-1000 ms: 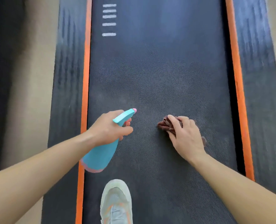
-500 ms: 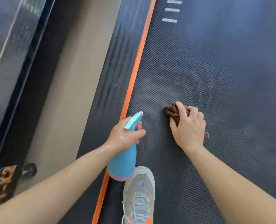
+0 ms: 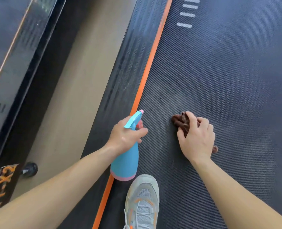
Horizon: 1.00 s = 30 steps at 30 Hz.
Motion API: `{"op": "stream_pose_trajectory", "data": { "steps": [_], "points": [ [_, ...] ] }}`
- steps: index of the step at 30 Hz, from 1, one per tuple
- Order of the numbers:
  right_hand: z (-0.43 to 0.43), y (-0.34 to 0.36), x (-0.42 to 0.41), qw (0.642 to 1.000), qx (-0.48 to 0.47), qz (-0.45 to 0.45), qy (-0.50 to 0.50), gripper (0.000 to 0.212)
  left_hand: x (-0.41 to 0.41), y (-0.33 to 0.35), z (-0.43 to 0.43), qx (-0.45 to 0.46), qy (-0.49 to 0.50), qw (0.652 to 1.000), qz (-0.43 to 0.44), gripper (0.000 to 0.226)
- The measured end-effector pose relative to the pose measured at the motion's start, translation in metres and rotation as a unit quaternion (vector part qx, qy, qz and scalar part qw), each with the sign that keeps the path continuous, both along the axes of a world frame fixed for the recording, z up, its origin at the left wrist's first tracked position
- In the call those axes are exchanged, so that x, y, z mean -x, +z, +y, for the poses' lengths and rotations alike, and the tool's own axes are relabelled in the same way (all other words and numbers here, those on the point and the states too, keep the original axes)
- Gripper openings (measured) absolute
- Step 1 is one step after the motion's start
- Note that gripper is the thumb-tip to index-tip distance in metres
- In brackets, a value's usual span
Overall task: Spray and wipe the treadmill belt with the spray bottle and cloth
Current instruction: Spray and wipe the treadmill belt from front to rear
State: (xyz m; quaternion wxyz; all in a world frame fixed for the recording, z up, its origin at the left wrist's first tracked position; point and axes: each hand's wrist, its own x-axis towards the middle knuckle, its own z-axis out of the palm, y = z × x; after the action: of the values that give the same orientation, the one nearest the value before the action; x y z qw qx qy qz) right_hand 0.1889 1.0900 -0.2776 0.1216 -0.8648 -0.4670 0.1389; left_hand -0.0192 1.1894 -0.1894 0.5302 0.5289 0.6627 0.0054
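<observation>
The dark textured treadmill belt (image 3: 219, 71) fills the right half of the view, with an orange stripe (image 3: 151, 61) along its left edge. My left hand (image 3: 125, 136) grips the neck of a blue spray bottle (image 3: 126, 164) with a pink base and pink nozzle tip, held over the stripe and pointing away from me. My right hand (image 3: 196, 138) lies on the belt with fingers curled over a crumpled dark brown cloth (image 3: 180, 121), which sticks out past the fingertips. A lighter patch shows on the belt ahead of the cloth.
My grey and orange shoe (image 3: 141, 200) stands on the belt just behind the bottle. Left of the stripe runs the ribbed side rail (image 3: 128, 63), then a beige floor strip (image 3: 67, 96), then another machine's dark frame (image 3: 13, 63) with a black knob (image 3: 30, 169).
The view has swung to the left, bringing the floor and neighbouring machine into sight. Both hands keep their holds; the right hand with the cloth has shifted slightly leftward on the belt.
</observation>
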Motion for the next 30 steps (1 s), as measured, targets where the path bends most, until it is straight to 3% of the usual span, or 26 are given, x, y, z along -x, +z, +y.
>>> {"op": "stream_pose_trajectory", "data": {
  "steps": [7,13,16,21,25,27,30],
  "points": [
    [0.000,-0.001,0.001,1.000,-0.004,-0.001,-0.001,0.060,0.002,0.000,-0.010,-0.042,0.000,0.999,0.021,0.017],
    [0.000,0.001,0.001,1.000,-0.024,0.005,0.002,0.059,0.011,0.004,-0.017,-0.031,-0.005,0.998,0.055,0.026],
    [0.009,0.006,-0.001,0.998,-0.052,0.024,0.005,0.058,0.016,0.003,-0.016,-0.027,0.003,0.999,0.035,0.018],
    [0.101,0.012,-0.013,0.992,-0.117,0.038,0.018,0.054,0.018,0.008,-0.012,-0.021,-0.019,1.000,-0.001,0.039],
    [0.197,0.002,-0.017,0.996,-0.043,0.008,0.081,0.051,0.017,0.012,0.001,-0.040,-0.002,0.999,0.001,0.025],
    [0.210,-0.009,-0.016,0.995,-0.007,-0.012,0.097,0.048,0.018,0.013,0.009,-0.040,0.005,0.999,-0.003,0.028],
    [0.180,-0.013,-0.002,0.988,-0.043,-0.057,0.138,0.042,0.018,0.014,0.019,-0.033,0.009,0.999,-0.021,0.042]
  ]
}}
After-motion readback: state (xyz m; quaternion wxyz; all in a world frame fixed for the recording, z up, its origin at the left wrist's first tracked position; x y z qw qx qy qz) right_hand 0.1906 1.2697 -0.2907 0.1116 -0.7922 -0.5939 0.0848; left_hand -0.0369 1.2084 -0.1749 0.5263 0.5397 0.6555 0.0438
